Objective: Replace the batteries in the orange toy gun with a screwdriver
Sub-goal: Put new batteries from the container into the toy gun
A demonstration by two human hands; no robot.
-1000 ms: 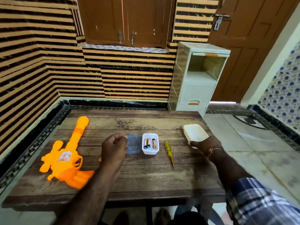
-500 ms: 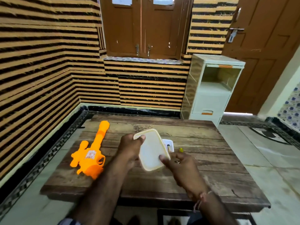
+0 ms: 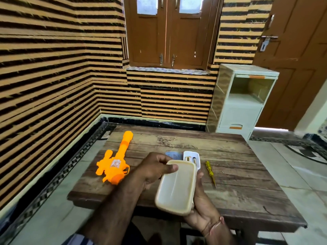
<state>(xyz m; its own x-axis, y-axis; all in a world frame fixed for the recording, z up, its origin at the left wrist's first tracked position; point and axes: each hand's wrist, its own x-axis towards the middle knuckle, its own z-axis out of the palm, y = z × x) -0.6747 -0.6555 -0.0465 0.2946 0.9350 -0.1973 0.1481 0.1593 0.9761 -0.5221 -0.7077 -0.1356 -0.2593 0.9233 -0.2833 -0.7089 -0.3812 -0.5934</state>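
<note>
Hands clamp cream container above counter: left hand thumb on top, right hand cupping beneath. Orange toy gun left of it, screwdriver right, batteries behind.

No text, brand or number can be read anywhere. The orange toy gun, at the left of the table, carries a pale sticker with orange marks, but its print is too small and blurred to make out.
</note>
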